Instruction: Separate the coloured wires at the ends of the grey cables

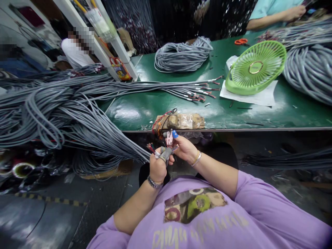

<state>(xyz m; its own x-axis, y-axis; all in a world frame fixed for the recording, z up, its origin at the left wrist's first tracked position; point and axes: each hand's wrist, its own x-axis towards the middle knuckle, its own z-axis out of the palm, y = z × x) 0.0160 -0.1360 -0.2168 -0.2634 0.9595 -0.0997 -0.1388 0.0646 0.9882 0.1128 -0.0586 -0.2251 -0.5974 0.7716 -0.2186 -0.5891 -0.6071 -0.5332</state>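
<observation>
My left hand [157, 169] is closed around the ends of several grey cables [140, 152], with grey wrapping on its fingers. Thin coloured wires [150, 147] stick out above that fist. Close beside it, my right hand [186, 149] is closed with a blue cover on the thumb. At its fingertips is a small pale pink clip-like piece [169, 137], whose exact kind I cannot make out. Just beyond both hands, a worn wooden block [178, 121] with clear tape and red and black wires lies at the table's front edge.
Long grey cables [52, 100] drape over the left side of the green table [145, 114]. Coiled cable [183, 55] lies at the back, with more at right. A green fan [255, 67] stands on paper near orange-handled scissors [241, 42]. A co-worker's arm [275, 19] shows at upper right.
</observation>
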